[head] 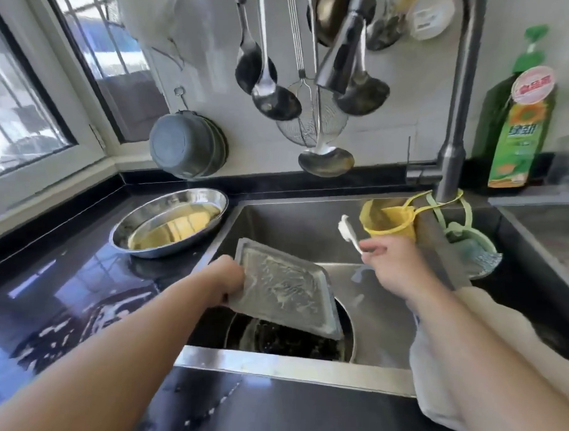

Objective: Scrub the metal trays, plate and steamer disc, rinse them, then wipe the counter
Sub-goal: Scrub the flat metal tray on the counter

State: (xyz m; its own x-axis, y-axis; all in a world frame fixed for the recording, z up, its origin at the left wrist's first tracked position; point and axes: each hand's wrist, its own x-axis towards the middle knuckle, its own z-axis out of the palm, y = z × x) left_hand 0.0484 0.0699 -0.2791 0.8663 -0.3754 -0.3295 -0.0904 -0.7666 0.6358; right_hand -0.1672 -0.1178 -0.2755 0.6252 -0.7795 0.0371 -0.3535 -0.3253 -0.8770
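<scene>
A square metal tray (pixel 284 295), streaked with soapy residue, is held tilted over the steel sink (pixel 296 365), gripped at its left edge by the left hand (pixel 226 283). A white brush (pixel 349 234) is pinched in the right hand (pixel 390 264). On the black counter (pixel 55 290) an oval steel dish (pixel 170 221) is seen — a smaller tray with yellowish liquid lies inside. A yellow strainer cup (pixel 388 223) hangs at the faucet (pixel 457 109). The green detergent bottle (pixel 517 127) bears a sunflower label; its writing is not legible.
</scene>
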